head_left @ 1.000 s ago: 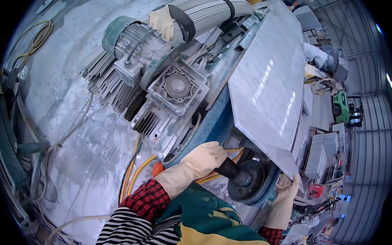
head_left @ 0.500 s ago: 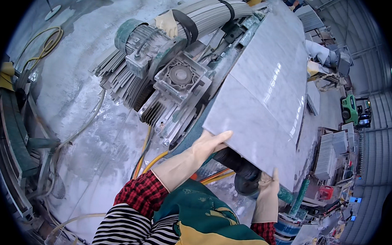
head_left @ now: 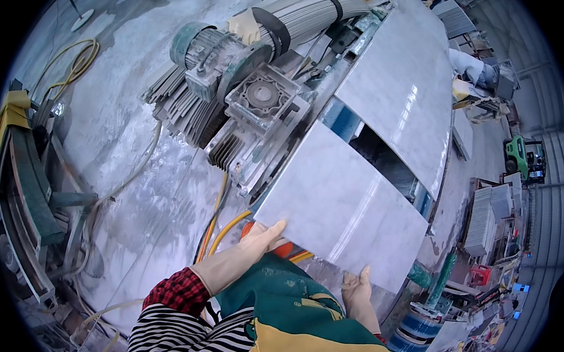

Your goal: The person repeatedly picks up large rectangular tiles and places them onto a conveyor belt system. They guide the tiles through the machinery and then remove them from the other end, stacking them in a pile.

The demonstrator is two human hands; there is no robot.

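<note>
At nine o'clock in our view we see a green metal frame (head_left: 31, 191), and above it, toward ten, a looped yellow hose (head_left: 87, 64) on the wet, pale floor. Moving right, at eleven o'clock, we find a ribbed motor (head_left: 206, 56), and just beside it a grey gearbox (head_left: 262, 95).

Below these, between six and seven o'clock, our gloved left hand (head_left: 261, 237) grasps the left end of the near slab's close edge, thumb on top; its fingers underneath are mostly hidden. At twelve we have a strapped bundle of pale strips (head_left: 303, 16), and at six our green apron (head_left: 301, 298) with yellow trim.

The near slab (head_left: 347, 205), pale and glossy, lies around four o'clock, its close edge toward us. At five o'clock our gloved right hand (head_left: 358, 298) grasps that same edge further right, thumb up and fingers curled.

Between one and two o'clock we see the far slab (head_left: 398, 93), apart from the near one across a dark gap. Farther right stand a red crate (head_left: 479, 274) near four o'clock and a green forklift (head_left: 518, 156) at three.
</note>
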